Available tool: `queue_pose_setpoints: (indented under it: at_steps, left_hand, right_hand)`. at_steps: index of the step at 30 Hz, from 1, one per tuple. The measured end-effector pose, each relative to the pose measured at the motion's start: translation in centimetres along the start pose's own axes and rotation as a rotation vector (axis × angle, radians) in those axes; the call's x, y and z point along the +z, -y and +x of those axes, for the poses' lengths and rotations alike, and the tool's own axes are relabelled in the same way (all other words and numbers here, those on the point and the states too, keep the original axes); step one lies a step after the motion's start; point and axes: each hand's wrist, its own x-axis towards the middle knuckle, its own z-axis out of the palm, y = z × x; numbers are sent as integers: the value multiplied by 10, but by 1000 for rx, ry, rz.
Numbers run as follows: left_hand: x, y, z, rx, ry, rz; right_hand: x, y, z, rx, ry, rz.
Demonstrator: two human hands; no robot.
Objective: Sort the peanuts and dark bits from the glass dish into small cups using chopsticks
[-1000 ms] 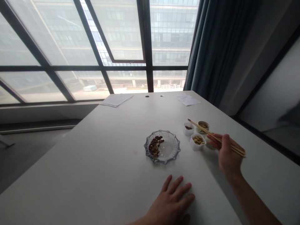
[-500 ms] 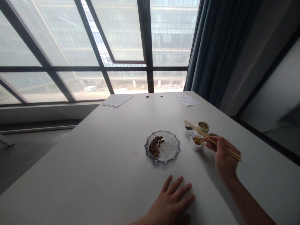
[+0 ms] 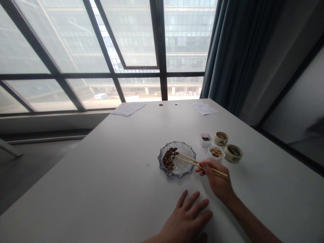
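My right hand (image 3: 217,179) is closed around a pair of wooden chopsticks (image 3: 188,160). Their tips reach into a scalloped glass dish (image 3: 186,170), at the edge of a heap of dark brown seeds or dried pieces (image 3: 168,158) in its left half. Whether the tips grip a piece is too small to tell. My left hand (image 3: 187,217) lies flat on the table in front of the dish, fingers spread, holding nothing. Behind my right hand, a white cup (image 3: 210,153) holds peanut-like nuts (image 3: 216,152), and another white cup (image 3: 206,143) holds a few dark pieces.
Two cream cups with dark characters, one farther back (image 3: 221,139) and one nearer (image 3: 233,155), stand right of the white cups. Papers lie at the far left (image 3: 129,108) and far right (image 3: 205,108) of the white table (image 3: 101,182). Windows and a dark curtain (image 3: 230,54) lie beyond.
My right hand has moved left and toward me, bringing the chopstick tips from over the white cups into the glass dish. My left hand stays put.
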Motion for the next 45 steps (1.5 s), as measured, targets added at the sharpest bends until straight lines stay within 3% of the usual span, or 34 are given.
queue_pose_setpoints:
  at_steps: [27,35,45]
  left_hand:
    - [4,2,-1,41,-37,106]
    - [7,2,-1,19,-42,56]
    - [8,3,-2,26,-46,47]
  right_hand:
    - [4,-1,2,16,95,47]
    - [6,-10,0,55,49,71]
    - [5,-1,-2,9,-171,9]
